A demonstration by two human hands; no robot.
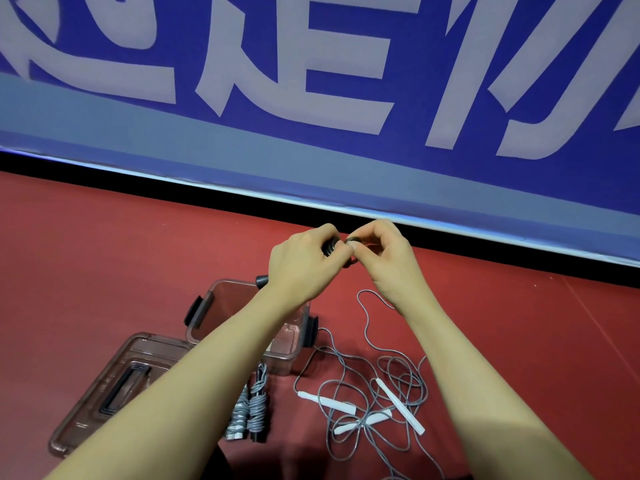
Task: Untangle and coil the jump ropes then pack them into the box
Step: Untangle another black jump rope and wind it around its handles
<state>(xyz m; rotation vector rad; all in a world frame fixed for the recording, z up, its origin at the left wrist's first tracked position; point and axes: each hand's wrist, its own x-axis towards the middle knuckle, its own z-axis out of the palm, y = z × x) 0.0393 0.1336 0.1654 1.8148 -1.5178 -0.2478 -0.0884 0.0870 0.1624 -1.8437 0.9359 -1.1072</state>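
Red floor (104,254) | banner (311,98) behind | box (277,362), lid (114,382) | loose ropes (377,403)

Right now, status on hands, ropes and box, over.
Left hand grips dark handles; right hand pinches cord there. Two coiled ropes lie outside open box. White-handled ropes tangled, right of the box.

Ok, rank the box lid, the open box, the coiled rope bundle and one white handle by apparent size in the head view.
1. Box lid and open box: similar, and the lid lies nearer the camera, so unranked.
2. Coiled rope bundle.
3. White handle.
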